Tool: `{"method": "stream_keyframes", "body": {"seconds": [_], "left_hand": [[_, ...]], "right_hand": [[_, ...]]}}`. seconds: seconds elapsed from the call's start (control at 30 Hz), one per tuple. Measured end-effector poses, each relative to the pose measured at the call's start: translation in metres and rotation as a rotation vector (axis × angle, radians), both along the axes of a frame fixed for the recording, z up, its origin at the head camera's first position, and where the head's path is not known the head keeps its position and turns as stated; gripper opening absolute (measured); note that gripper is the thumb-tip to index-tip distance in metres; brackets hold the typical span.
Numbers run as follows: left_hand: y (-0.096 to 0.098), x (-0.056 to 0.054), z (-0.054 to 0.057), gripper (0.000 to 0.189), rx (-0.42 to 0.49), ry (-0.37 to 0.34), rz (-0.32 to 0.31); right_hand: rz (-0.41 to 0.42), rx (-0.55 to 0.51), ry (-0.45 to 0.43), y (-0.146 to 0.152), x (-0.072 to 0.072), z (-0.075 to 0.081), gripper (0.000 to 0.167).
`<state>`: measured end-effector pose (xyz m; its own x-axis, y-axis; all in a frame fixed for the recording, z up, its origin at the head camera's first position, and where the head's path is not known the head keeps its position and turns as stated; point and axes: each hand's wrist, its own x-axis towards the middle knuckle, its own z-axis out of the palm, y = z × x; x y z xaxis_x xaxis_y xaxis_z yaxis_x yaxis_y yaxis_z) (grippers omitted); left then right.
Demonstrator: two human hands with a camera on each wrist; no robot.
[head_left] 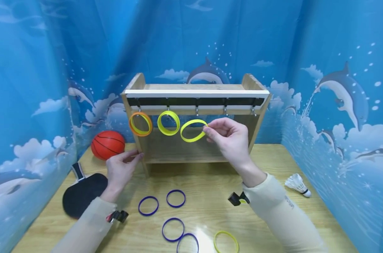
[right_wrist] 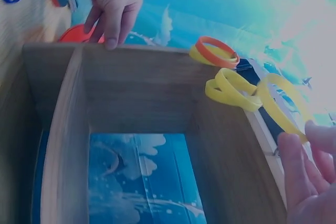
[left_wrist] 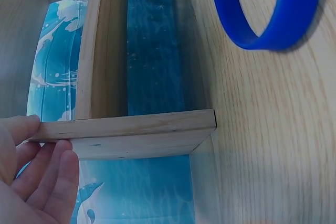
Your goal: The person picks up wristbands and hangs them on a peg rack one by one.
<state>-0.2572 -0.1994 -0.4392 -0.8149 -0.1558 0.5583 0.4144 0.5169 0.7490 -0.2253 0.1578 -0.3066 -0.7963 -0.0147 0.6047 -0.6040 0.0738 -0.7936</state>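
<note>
Yellow band [head_left: 190,140] near mid hook [head_left: 197,111], R hand [head_left: 232,138] pinching its rt edge, L hand [head_left: 121,169] gripping rack's side panel [left_wrist: 142,124]; prob. light, soft, springy, best pinched at rim.

On my feed I see smooth, rubbery yellow bands [head_left: 185,139], shiny metal hooks [head_left: 197,111], a matt bare-wood rack [head_left: 256,84], a glossy wood-grain desk [head_left: 207,189] and creased, cloth-like curtains [head_left: 178,35].

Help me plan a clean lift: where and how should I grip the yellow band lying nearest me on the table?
I'd likely pinch the yellow band at its right rim, coming from above and the right, one finger inside the loop. It lies flat, centre open, and the nearest blue band sits to its left.
</note>
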Motion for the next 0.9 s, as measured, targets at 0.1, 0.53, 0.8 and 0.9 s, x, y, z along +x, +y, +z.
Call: {"method": "stream_keyframes", "body": {"seconds": [0.1, 0.53, 0.8, 0.9], "left_hand": [[0.000, -0.001, 0.000, 0.018, -0.007, 0.010, 0.006], [0.000, -0.002, -0.005, 0.021, -0.016, 0.011, 0.024], [-0.001, -0.003, -0.006, 0.020, -0.016, 0.035, 0.008], [-0.001, -0.004, -0.007, 0.021, -0.011, 0.034, 0.009]], "right_hand": [[-0.017, -0.113, -0.017, -0.007, -0.004, -0.002, 0.012], [-0.081, -0.317, -0.127, -0.019, -0.019, -0.020, 0.017], [-0.058, -0.225, -0.153, -0.013, -0.025, -0.034, 0.009], [-0.052, -0.196, -0.144, -0.010, -0.025, -0.036, 0.010]]}}
